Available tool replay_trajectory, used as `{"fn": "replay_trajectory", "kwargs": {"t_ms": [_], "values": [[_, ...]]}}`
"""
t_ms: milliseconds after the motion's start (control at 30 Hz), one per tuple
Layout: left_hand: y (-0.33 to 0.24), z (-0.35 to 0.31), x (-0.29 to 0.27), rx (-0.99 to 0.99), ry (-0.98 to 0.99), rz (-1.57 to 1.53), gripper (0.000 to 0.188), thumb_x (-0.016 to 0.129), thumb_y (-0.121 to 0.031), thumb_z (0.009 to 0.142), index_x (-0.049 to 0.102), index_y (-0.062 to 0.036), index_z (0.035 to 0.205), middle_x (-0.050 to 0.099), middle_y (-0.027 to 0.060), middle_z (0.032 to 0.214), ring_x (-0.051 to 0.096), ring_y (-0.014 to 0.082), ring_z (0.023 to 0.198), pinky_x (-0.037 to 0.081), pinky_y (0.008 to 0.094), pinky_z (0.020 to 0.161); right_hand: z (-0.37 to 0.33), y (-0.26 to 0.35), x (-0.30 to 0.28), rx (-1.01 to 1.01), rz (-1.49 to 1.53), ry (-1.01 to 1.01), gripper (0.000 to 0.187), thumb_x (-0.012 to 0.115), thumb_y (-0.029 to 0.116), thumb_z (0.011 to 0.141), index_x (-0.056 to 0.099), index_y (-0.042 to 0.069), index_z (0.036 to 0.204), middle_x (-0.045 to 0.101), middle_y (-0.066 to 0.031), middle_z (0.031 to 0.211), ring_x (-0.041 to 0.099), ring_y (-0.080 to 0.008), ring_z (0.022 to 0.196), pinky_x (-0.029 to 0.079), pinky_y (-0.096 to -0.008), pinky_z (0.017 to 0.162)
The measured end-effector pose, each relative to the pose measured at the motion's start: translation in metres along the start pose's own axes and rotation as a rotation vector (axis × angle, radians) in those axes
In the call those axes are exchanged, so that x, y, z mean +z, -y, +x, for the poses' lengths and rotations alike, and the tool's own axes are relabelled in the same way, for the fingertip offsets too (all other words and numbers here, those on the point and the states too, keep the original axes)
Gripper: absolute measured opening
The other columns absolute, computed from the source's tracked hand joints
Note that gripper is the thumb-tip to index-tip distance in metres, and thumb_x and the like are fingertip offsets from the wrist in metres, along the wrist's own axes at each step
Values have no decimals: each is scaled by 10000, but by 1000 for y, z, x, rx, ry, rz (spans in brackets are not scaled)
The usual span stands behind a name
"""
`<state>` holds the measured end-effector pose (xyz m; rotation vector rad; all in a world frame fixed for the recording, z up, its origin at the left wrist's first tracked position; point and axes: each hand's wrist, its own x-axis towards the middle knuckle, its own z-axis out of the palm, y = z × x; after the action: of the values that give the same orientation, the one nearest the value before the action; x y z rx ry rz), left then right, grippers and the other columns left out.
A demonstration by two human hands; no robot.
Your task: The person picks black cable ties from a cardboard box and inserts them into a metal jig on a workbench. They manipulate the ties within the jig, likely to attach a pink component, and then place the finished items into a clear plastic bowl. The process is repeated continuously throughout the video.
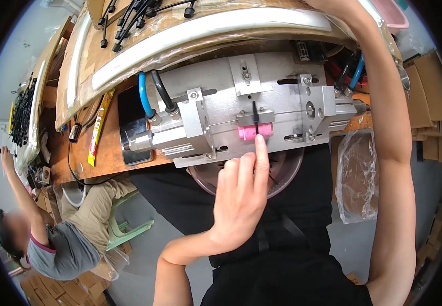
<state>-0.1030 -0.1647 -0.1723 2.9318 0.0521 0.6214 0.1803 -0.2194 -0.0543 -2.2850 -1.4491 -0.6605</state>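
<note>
My left hand (241,201) reaches over the front edge of a metal clamping fixture (277,102). Its index finger is stretched out, and the fingertip touches the near end of a slim black stick-like part (255,117). The other fingers are partly bent, and the thumb is hidden. That part lies across a bright pink block (248,132) and a small metal holder (266,116) in the middle of the fixture. On the right, my right forearm (384,102) extends up past the bench; only an edge of my right hand (327,4) shows at the top, its fingers out of view.
Metal cylinders with blue and black hoses (143,94) flank the fixture. Black stick parts with knobbed ends (139,20) lie on cardboard behind. A phone (134,122) and yellow packet (100,127) rest on the left. A round bowl (295,166) sits below; a co-worker (63,250) sits left.
</note>
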Motion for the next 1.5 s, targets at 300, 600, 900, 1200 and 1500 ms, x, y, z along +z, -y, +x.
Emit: {"fn": "replay_trajectory", "kwargs": {"t_ms": [300,600,900,1200,1500], "values": [[-2,13,-3,-47,111,-68,623,670,-3,765,495,35,1361,521,89,969,503,237,857,450,346,781,-79,-21,-42,488,954,-207,306,595,221,974,614,-4,1182,653,-73,895,500,-114,621,430,-233,595],[144,154,-63,146,-388,309,323,633,54,818,636,-32,1130,650,114,945,605,236,846,488,315,785,-184,132,-1,94,597,-38,495,658,-154,697,586,-100,1184,682,-178,1021,596,-203,636,514,-314,581],[104,177,-113,-89,241,-52,155,680,-61,854,657,-52,1007,676,81,881,638,159,805,512,310,718,-197,149,50,172,565,2,693,635,-113,713,467,-72,1384,602,-104,773,580,-209,620,483,-333,552],[81,92,-71,87,-248,-209,581,683,38,771,584,-67,1334,546,34,843,498,124,729,436,240,707,-193,133,28,186,495,132,693,734,36,746,489,-12,1392,584,-83,751,582,-203,608,477,-338,539],[-6,9,-3,-71,102,-117,669,697,-56,766,461,71,1379,511,82,942,512,230,842,448,345,744,-190,117,-17,482,582,-71,515,784,131,793,622,2,1264,612,-31,766,437,-68,504,365,-218,454]]}}
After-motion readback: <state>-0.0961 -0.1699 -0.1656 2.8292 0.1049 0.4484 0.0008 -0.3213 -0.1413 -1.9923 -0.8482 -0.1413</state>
